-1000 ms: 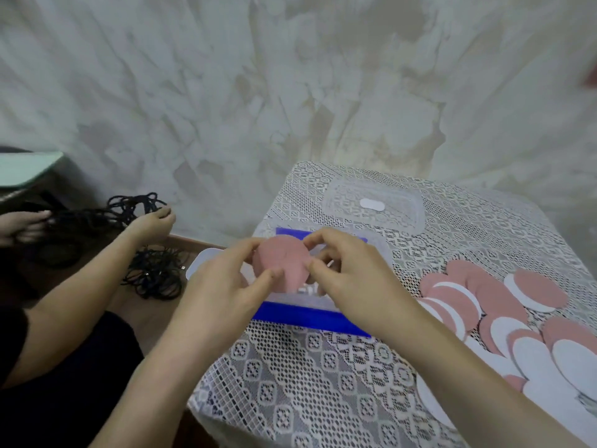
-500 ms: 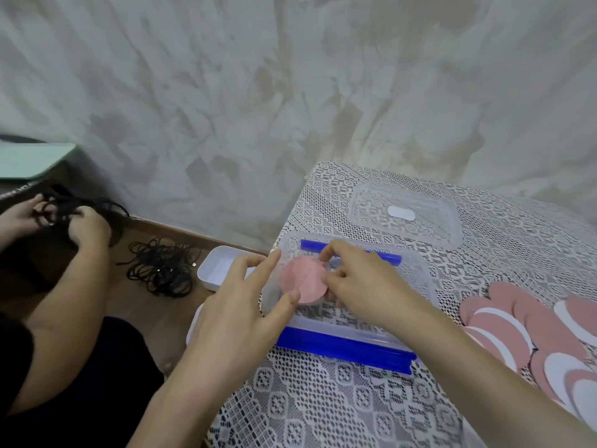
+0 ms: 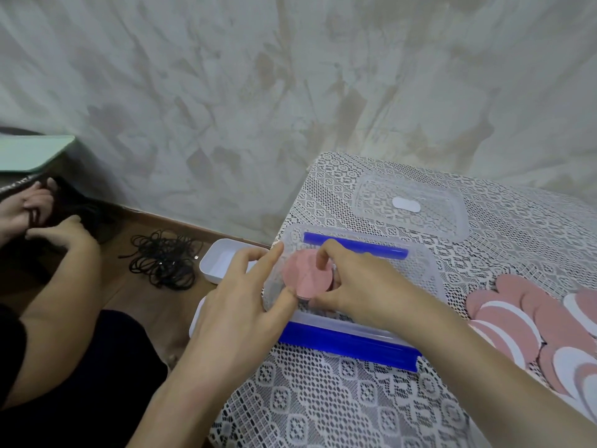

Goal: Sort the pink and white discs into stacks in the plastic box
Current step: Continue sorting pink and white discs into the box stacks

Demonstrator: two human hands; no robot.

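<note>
— Where is the pink stack [image 3: 305, 275]?

— Inside the box [image 3: 429, 270], at its left end, by the worktop's [image 3: 323, 402] left edge. My right hand [image 3: 358, 286] pinches the stack from the right.

— And the left hand [image 3: 239, 305]?

— Spread, thumb and forefinger touching the stack's left rim. Loose discs [image 3: 523, 321] lie overlapped at the right edge; the lid [image 3: 410, 208] sits behind the box.
</note>
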